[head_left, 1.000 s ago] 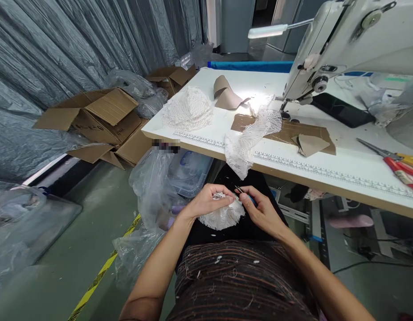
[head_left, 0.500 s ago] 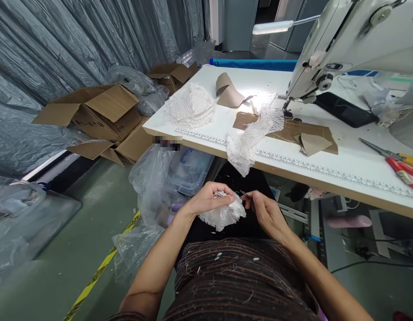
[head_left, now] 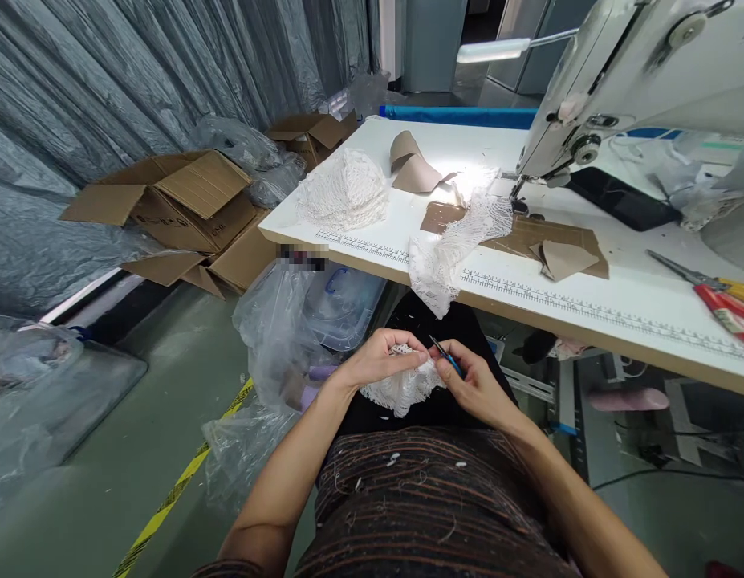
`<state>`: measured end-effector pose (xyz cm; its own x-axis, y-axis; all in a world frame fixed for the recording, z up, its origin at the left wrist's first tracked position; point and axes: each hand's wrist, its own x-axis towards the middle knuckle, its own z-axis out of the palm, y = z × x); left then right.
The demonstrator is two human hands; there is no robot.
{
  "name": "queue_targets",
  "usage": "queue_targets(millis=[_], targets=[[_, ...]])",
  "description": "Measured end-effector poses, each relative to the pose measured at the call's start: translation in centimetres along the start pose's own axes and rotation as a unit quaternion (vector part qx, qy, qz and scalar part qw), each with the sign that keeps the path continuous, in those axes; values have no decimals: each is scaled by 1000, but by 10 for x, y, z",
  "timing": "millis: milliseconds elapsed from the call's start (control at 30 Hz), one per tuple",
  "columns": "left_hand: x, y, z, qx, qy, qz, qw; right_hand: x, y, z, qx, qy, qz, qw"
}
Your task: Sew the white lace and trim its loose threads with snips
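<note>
My left hand (head_left: pixel 387 357) is closed on a bunched piece of white lace (head_left: pixel 401 393) above my lap, its fingers pinching the upper edge. Close beside it, my right hand (head_left: pixel 477 381) grips small blue-handled thread snips (head_left: pixel 451 359), their dark tip pointing up and to the left. The right fingertips meet the lace near the left fingertips; exactly what they pinch there is hidden. Another strip of white lace (head_left: pixel 435 273) runs from under the sewing machine (head_left: pixel 564 120) and hangs over the table edge. A folded pile of white lace (head_left: pixel 344 191) lies on the table's left end.
The white table (head_left: pixel 359 249) has a printed ruler along its front edge. Brown card (head_left: pixel 519 237), beige scraps (head_left: pixel 416 164) and red-handled scissors (head_left: pixel 726 309) lie on it. Cardboard boxes (head_left: pixel 184 201), plastic bags (head_left: pixel 275 329) and a lidded clear bin (head_left: pixel 341 301) stand at the left.
My right hand has shifted left against the lace and turned, so the blue handle of the snips now shows and the tip points upward. My left hand keeps its hold on the lace.
</note>
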<state>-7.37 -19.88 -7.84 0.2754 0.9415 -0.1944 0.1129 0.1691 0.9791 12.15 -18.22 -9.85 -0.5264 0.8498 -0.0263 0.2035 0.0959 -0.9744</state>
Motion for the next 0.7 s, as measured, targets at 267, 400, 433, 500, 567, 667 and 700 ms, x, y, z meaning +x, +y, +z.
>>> queue_targets(millis=[267,400,433,500,567,667,700], targets=[[2,-38,-2,-33,68,-6,997,6,15,-18,127,20,84,988],[-3,-42,-7,-24,82,-53,995,3,14,-26,112,35,73,990],[-5,-39,-8,-25,81,-57,995,2,13,-28,107,39,68,991],[-10,-29,-9,-32,67,-58,996,2,14,-30,93,52,58,993],[-15,-15,-9,-47,37,-49,997,3,15,-32,79,65,52,993],[-22,3,-6,-77,-26,-34,996,9,16,-26,91,84,50,991],[-24,8,-4,-83,-41,-31,995,12,15,-21,103,89,49,989]])
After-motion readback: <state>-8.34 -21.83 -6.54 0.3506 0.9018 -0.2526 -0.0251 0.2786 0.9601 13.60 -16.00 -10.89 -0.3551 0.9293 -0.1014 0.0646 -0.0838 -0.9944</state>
